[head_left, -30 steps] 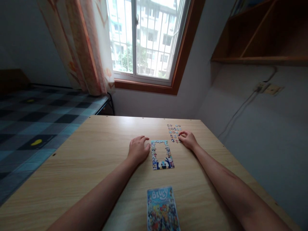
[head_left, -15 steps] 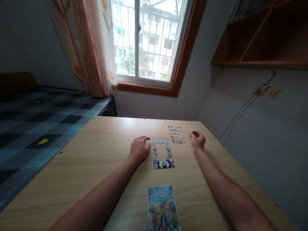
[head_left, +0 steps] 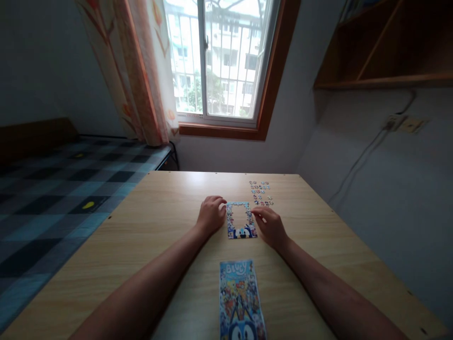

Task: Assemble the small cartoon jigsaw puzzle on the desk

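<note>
A jigsaw puzzle (head_left: 242, 232) lies on the wooden table with its border joined and an open gap in the middle. Touching or close to its upper left edge is my left hand (head_left: 212, 215), fingers apart and holding nothing. My right hand (head_left: 270, 225) is at the puzzle's upper right edge, thumb and forefinger pinched; whatever is between them is too small to make out. Loose puzzle pieces (head_left: 258, 191) are spread in short rows behind the puzzle, a little to the right. Nearer to me lies a colourful Bluey picture sheet or box (head_left: 240, 297).
The wooden table (head_left: 152, 226) has its far edge below a window (head_left: 230, 61). A bed with a checked cover (head_left: 116, 163) stands at the left, beside a curtain (head_left: 141, 85). On the right wall are a shelf (head_left: 385, 82) and a socket with a cable (head_left: 410, 124).
My right hand has moved left and nearer to me, from beside the loose pieces to the puzzle's right edge. The view has shifted slightly; my left hand remains beside the puzzle.
</note>
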The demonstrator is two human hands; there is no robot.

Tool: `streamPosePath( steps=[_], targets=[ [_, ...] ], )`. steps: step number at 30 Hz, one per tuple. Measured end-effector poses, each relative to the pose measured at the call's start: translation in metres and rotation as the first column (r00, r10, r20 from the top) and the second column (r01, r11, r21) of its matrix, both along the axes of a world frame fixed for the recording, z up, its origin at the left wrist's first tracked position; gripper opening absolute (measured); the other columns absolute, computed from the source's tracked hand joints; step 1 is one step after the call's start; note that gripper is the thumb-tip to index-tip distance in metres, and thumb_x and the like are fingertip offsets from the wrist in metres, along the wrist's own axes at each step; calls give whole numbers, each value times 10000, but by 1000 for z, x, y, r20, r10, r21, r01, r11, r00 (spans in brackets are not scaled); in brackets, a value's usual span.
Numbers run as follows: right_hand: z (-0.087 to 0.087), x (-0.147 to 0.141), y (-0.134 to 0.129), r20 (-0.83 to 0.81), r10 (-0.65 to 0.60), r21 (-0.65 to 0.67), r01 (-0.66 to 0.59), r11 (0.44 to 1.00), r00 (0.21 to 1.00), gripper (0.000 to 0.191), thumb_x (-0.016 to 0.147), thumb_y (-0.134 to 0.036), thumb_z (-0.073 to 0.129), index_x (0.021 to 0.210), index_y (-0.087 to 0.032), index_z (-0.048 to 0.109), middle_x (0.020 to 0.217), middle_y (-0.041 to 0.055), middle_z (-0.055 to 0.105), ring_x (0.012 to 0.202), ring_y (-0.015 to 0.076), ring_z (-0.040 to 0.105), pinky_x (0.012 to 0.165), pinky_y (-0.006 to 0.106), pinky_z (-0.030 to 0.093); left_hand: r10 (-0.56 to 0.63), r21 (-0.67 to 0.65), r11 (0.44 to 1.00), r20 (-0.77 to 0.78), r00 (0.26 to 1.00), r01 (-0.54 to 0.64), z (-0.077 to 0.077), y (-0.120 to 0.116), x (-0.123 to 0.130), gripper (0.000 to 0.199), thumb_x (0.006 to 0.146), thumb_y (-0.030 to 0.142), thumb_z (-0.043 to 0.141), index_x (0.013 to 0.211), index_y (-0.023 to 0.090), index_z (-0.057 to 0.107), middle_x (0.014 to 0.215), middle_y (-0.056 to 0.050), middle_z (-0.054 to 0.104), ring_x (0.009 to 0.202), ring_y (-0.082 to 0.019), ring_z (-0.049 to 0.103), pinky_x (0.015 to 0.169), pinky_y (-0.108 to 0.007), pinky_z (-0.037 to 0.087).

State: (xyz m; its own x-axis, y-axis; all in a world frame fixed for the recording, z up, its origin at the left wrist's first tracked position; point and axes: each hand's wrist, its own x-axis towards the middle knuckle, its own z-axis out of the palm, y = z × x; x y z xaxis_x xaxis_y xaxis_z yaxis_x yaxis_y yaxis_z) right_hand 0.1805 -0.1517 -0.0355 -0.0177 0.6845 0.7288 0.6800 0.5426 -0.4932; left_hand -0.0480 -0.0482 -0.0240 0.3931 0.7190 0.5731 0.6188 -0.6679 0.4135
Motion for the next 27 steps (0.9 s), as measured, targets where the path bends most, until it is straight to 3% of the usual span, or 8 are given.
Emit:
streamPosePath(
  steps=[5,8,11,15,20,27],
  targets=[
    [3,-4,-4,-101,75,-89,-85,992,992,133,947,-181,576,960,-225,700,960,45,725,892,164,672,816,302,546,-196,195,963,29,980,187,7,-15,-1,100,909,171,634,886,206,725,980,-65,727,958,-231,616,892,-410,527],
    [4,-7,-7,-136,93,-158,-114,981,986,73,918,-183,624,886,-213,683,844,19,698,754,139,624,708,265,508,-309,224,927,-3,951,302,10,-21,-1,88,927,210,655,876,214,728,911,-50,722,894,-205,616,820,-359,537],
    [6,-9,-9,-124,109,-198,-133,971,986,27,889,-202,680,867,-210,693,809,16,687,762,147,613,712,272,490,-377,219,899,-57,924,380,13,-25,0,82,929,270,680,916,219,743,902,-53,719,884,-201,616,797,-348,539],
    [6,-7,-8,-164,141,-283,-183,942,976,35,871,-233,717,843,-220,734,829,31,708,825,168,638,773,297,501,-415,157,894,-62,908,419,14,-29,2,130,944,315,672,992,225,753,928,-61,714,893,-196,619,793,-346,543],
    [-3,-2,-2,-364,85,-416,-244,876,927,92,843,-308,747,844,-217,764,810,34,731,757,162,657,713,280,518,-453,104,882,-74,888,459,14,-32,3,144,956,310,658,1025,218,745,927,-56,704,866,-188,610,776,-338,532],
    [-1,-2,-1,-397,54,-492,-262,830,916,119,808,-321,758,817,-204,780,734,27,719,683,145,639,659,255,513,-440,100,891,-52,896,443,18,-36,4,140,952,294,661,867,211,737,854,-40,676,817,-168,597,734,-305,509]
  ],
)
